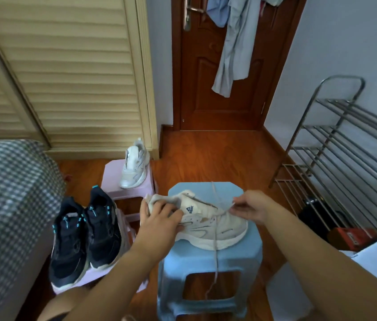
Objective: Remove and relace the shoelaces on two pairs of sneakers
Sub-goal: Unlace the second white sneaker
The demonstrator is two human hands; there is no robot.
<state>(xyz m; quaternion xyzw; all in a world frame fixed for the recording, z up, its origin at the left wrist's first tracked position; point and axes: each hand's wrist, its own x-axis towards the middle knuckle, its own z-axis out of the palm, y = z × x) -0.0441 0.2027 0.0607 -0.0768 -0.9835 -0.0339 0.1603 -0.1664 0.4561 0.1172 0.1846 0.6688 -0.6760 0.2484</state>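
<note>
Forearms fill the bottom of the view, both reaching in over the blue stool (208, 258). White sneaker (213, 225) lies on the stool top, toe to my right, heel and collar to my left.

Left hand (159, 218) is curled over the heel/collar and grips it, pinning the shoe. Right hand (252, 208) is just above the upper eyelets, thumb and fingers pinching the shoelace (215, 251). Hands are apart, with the tongue (191, 208) and its logo tab between them.

Lace state: one run goes up and away from the eyelets across the far side of the stool top, the other drops over the side of the shoe and hangs down past the seat between the stool legs. Can't tell how many eyelets are threaded; the lace is too thin and blurred there.

Step, my read: working the lace at the top rows of this shoe, removal or relacing unclear. Either way the next move needs the left hand holding the shoe firm while the right feeds or draws the lace straight through one eyelet at a time, watching that the hanging end doesn't snag on the stool.

Queue: second white sneaker (134, 166) stands on a pink stool (113, 181) further back on the left; black pair (85, 237) with teal accents sits beside my left forearm, laces in. Judging by that, most of the job is ahead.
</note>
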